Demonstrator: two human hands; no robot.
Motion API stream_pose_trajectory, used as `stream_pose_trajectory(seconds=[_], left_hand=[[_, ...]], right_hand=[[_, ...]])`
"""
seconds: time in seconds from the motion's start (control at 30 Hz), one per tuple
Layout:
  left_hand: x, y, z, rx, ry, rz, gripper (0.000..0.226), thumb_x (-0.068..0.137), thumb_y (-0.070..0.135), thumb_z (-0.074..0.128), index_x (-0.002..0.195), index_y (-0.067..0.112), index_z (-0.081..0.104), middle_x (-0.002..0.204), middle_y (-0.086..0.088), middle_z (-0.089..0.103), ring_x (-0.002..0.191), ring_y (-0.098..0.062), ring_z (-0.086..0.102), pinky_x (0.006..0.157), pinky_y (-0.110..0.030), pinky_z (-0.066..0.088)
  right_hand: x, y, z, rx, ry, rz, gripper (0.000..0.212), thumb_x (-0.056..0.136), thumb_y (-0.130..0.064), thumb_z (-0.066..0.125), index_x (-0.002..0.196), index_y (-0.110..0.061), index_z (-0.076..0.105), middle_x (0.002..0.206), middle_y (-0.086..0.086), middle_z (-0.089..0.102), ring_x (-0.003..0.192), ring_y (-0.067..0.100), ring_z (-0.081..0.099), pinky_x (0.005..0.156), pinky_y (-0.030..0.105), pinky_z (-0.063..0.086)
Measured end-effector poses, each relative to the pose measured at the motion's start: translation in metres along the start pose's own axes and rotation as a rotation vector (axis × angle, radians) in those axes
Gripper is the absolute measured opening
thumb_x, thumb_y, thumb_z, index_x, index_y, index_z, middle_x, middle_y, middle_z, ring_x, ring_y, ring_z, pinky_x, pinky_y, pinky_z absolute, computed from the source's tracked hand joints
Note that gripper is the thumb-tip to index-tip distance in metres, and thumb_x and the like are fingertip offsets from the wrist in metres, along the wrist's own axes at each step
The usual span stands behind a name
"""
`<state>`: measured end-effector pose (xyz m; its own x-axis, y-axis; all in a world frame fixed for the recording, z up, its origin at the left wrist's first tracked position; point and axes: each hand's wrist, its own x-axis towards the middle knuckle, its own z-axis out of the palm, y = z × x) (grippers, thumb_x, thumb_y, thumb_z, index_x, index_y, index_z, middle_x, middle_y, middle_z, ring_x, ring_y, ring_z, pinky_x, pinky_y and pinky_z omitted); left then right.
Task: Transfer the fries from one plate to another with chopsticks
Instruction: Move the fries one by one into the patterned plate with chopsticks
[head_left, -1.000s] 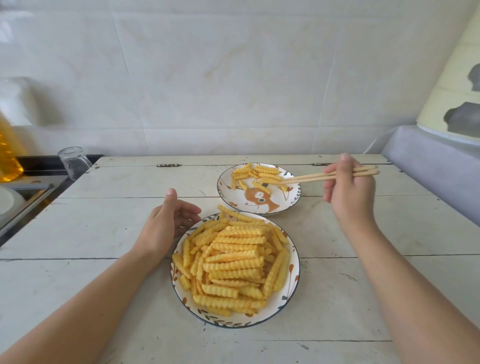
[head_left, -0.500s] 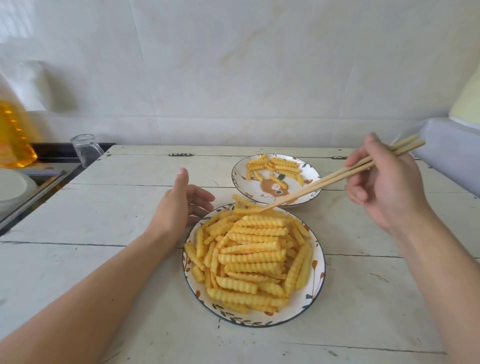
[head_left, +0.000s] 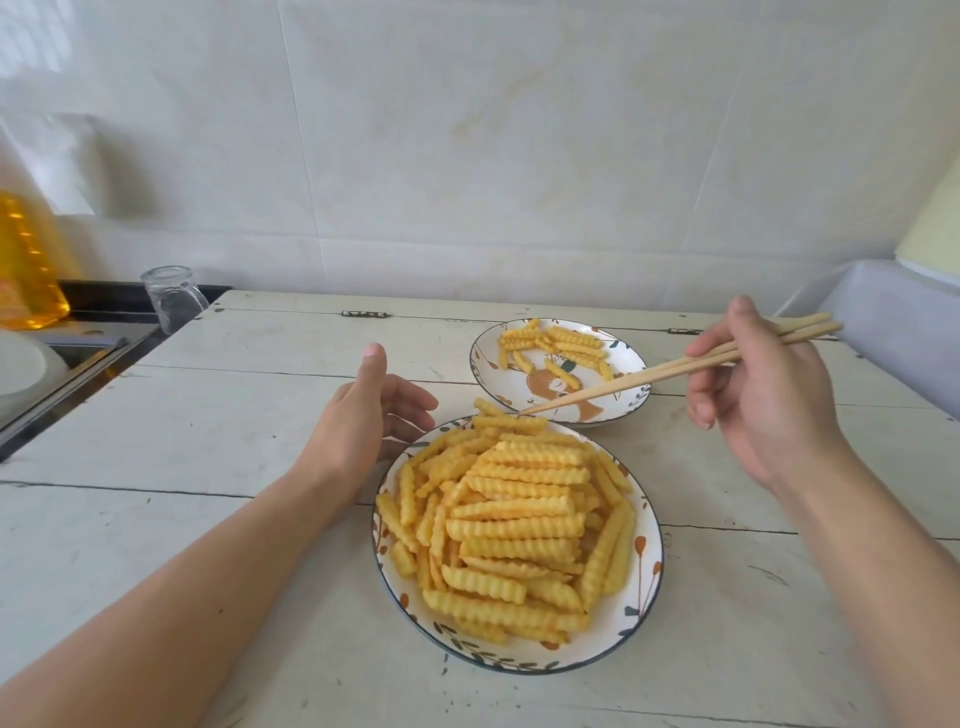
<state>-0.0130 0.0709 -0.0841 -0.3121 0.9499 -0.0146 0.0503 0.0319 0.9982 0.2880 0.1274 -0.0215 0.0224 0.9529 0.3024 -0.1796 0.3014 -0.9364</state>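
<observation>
Wooden chopsticks (head_left: 670, 369) slant down from the right hand (head_left: 763, 395), whose fingers and thumb are curled round their upper ends, and the tips come together at the far edge of the near plate (head_left: 649, 571), touching or just above a crinkle-cut fry (head_left: 511, 422) that lies crosswise on top of the heap. The step in hand looks like picking up that fry. To do it well, the tips should part a little, straddle the fry near its middle (the ridges ought to give some bite) and close firmly before lifting, so it does not pivot and drop. The left hand (head_left: 363, 415) rests beside the near plate's rim, fingers relaxed and apart, holding nothing; it could steady the plate if the pile shifts. Most fries (head_left: 519, 525) remain heaped here, while the far plate (head_left: 631, 366) just behind holds only a few (head_left: 556, 340), so the carry is short.
</observation>
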Motion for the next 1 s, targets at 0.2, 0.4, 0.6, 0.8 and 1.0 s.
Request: stream_pose_trajectory(seconds=[0.2,0.4,0.6,0.8,1.0], left_hand=[[-0.001,0.002,0.002,0.016,0.004,-0.001,0.080,0.108,0.060,0.020,0.090,0.005,0.076,0.077,-0.006,0.073,0.073,-0.021,0.062,0.073,-0.036,0.049],[-0.003,0.003,0.002,0.018,0.010,-0.002,0.079,0.108,0.059,0.021,0.090,0.005,0.076,0.077,-0.007,0.073,0.073,-0.021,0.062,0.071,-0.035,0.049],[-0.002,0.003,0.002,0.022,0.004,0.001,0.079,0.108,0.059,0.021,0.090,0.005,0.076,0.078,-0.008,0.073,0.073,-0.021,0.062,0.070,-0.034,0.049],[-0.001,0.001,0.001,0.020,0.001,0.002,0.079,0.108,0.059,0.022,0.091,0.005,0.076,0.079,-0.008,0.073,0.076,-0.023,0.063,0.073,-0.036,0.049],[-0.003,0.001,0.003,0.016,0.015,0.018,0.077,0.109,0.057,0.022,0.091,0.004,0.076,0.077,-0.007,0.073,0.072,-0.020,0.063,0.071,-0.035,0.050]], right_hand=[[0.002,-0.005,-0.005,0.086,0.006,-0.015,0.055,0.106,-0.036,0.043,0.059,-0.017,0.065,0.050,0.007,0.048,0.035,0.019,0.038,0.043,0.023,0.032],[-0.002,0.006,0.001,-0.040,-0.242,-0.031,0.038,0.096,-0.035,0.051,0.070,-0.015,0.070,0.056,0.011,0.052,0.040,0.022,0.042,0.045,0.027,0.036],[0.004,-0.001,-0.010,-0.012,-0.147,-0.028,0.050,0.105,-0.023,0.045,0.060,-0.016,0.067,0.048,0.009,0.047,0.035,0.016,0.034,0.041,0.022,0.030],[0.010,0.001,-0.013,0.063,0.008,-0.024,0.045,0.105,-0.034,0.047,0.070,-0.011,0.065,0.052,0.007,0.048,0.036,0.018,0.034,0.044,0.023,0.029],[0.014,0.021,-0.020,-0.277,0.127,-0.183,0.039,0.106,-0.031,0.045,0.079,-0.012,0.066,0.055,-0.001,0.054,0.037,0.018,0.045,0.042,0.026,0.038]])
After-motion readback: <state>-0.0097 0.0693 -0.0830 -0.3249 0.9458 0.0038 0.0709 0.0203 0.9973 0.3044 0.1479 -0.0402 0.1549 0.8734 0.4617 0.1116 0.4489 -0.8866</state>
